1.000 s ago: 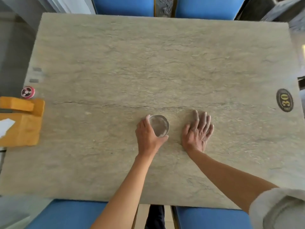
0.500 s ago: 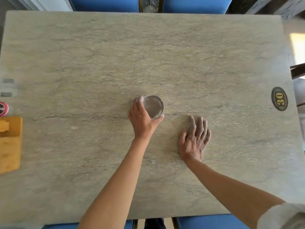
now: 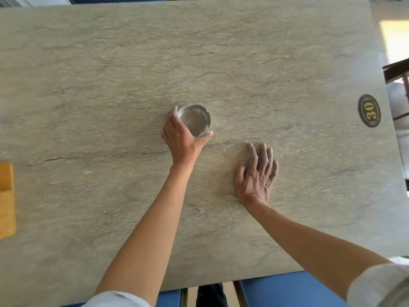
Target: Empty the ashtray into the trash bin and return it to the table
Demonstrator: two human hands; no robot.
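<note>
Looks like the last step: the left hand (image 3: 181, 138) is cupped around the metal ashtray (image 3: 194, 120), setting it mid-table (image 3: 265, 63). Next it just needs letting go. The right hand (image 3: 256, 176) lies spread flat nearby. The ashtray looks empty, shiny inside.

Counter (image 3: 265, 63) was wide open past the ashtray (image 3: 194, 120), bare stone all the way to the far edge. Only things in the way were the right hand (image 3: 254, 180) lying flat near the ashtray and a wood block (image 3: 6, 196) at the left edge.
</note>
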